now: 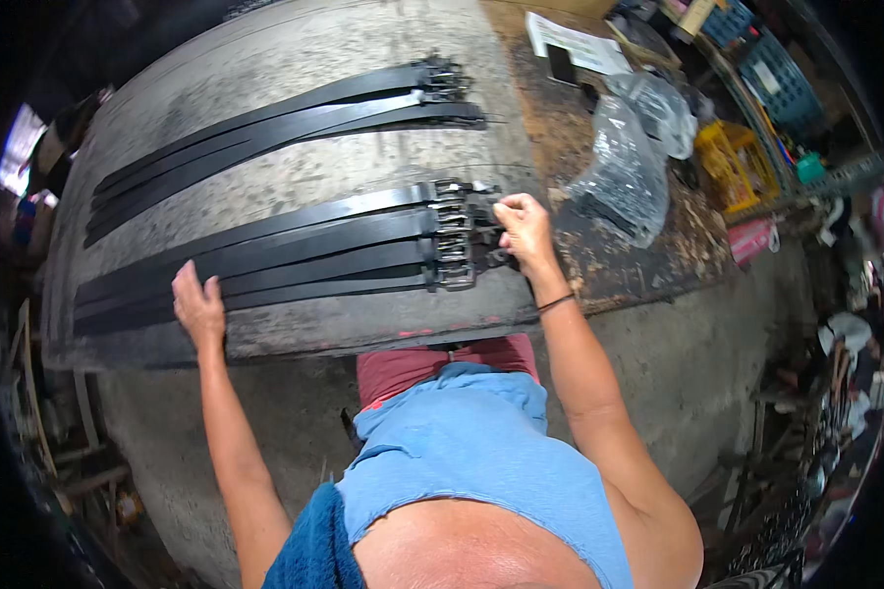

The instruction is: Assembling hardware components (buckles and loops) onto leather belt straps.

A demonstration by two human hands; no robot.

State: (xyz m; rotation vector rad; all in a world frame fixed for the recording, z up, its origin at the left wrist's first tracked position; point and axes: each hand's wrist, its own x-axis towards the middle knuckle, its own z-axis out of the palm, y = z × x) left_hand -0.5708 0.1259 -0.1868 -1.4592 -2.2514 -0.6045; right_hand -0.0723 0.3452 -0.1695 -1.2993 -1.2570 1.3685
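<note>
Several black belts (295, 248) lie side by side across the near part of the table, their metal buckles (453, 236) bunched at the right end. My left hand (198, 306) rests over the near belts toward their left end, fingers stretched and apart. At the buckle end, my right hand (526, 234) is closed in a pinch beside the dark pieces just past the buckles. What its fingertips hold, if anything, I cannot make out. Farther back lies a second group of black belts (275, 133), also with buckles (446, 80) at the right.
The grey worktable (354, 329) has a worn brown wooden section at its right. On that section are clear plastic bags (629, 167), a paper sheet (578, 44) and a dark phone-like object (561, 65). A yellow crate (737, 165) and blue baskets (781, 88) stand beyond.
</note>
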